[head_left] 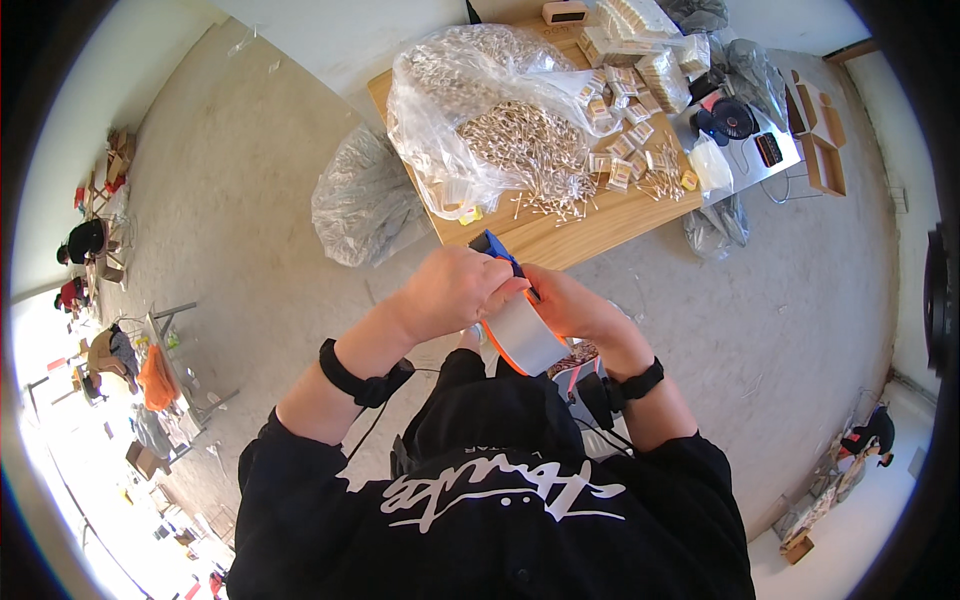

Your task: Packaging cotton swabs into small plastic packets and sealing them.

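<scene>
Both of my hands are at a packing tape dispenser [522, 340], held in front of my body near the table's front edge. It has a blue head with a dark toothed edge, orange sides and a wide pale roll. My left hand [452, 288] is closed at the blue head, its thumb and fingers pressed together over it; the fingertips are partly hidden. Around the other side of the head, my right hand [570, 302] grips the dispenser, most of its fingers out of sight. On the wooden table [560, 243] beyond lies a heap of loose cotton swabs [530, 150].
A large clear plastic bag [440, 110] covers part of the swabs. Small swab packs [620, 172] lie to the right, near a black fan [733, 118]. A crumpled plastic bag [362, 200] is on the floor at left. Other people [872, 432] sit at far tables.
</scene>
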Tool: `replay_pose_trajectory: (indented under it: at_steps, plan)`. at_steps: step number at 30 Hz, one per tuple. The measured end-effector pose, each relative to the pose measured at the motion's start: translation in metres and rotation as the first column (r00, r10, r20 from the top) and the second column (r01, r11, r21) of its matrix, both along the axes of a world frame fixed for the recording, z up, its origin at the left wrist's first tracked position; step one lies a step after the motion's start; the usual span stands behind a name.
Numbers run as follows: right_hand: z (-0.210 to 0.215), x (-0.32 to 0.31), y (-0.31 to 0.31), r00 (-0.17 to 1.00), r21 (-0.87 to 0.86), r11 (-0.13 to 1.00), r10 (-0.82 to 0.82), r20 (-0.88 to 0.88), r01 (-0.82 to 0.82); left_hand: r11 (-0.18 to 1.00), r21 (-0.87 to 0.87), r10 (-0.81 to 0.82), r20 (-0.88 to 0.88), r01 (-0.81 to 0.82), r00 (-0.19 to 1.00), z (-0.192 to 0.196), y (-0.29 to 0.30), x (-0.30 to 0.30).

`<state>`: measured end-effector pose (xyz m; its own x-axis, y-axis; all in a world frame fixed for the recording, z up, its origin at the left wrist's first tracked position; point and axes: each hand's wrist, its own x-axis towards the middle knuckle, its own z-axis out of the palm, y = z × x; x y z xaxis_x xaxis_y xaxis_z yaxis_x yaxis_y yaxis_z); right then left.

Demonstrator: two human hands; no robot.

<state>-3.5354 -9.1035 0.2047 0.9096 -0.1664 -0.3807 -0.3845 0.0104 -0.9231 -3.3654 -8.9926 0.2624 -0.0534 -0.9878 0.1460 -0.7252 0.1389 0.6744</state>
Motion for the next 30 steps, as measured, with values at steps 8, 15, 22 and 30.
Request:
replay_pose_trajectory:
  at_steps: [8,15,22,30]
  plan:
    - [-0.005,-0.005,0.003,0.999,0.066,0.997,-0.03,0.012,0.029,0.996,-0.084,-0.013,0.174,0.028,0.985,0.007,-0.004,0.004]
    - [-0.002,-0.005,0.007,0.995,0.155,0.987,-0.055,0.081,0.042,0.987,-0.149,-0.018,0.28,0.062,0.96,0.006,-0.007,0.011]
    - [-0.012,-0.009,0.001,0.998,0.15,0.988,0.021,0.055,-0.029,0.972,-0.213,-0.028,0.331,0.104,0.943,0.005,-0.013,0.013]
    - [0.024,-0.012,0.001,0.997,0.277,0.961,-0.04,0.069,0.02,0.977,-0.159,-0.072,0.371,0.14,0.926,0.004,-0.016,0.022]
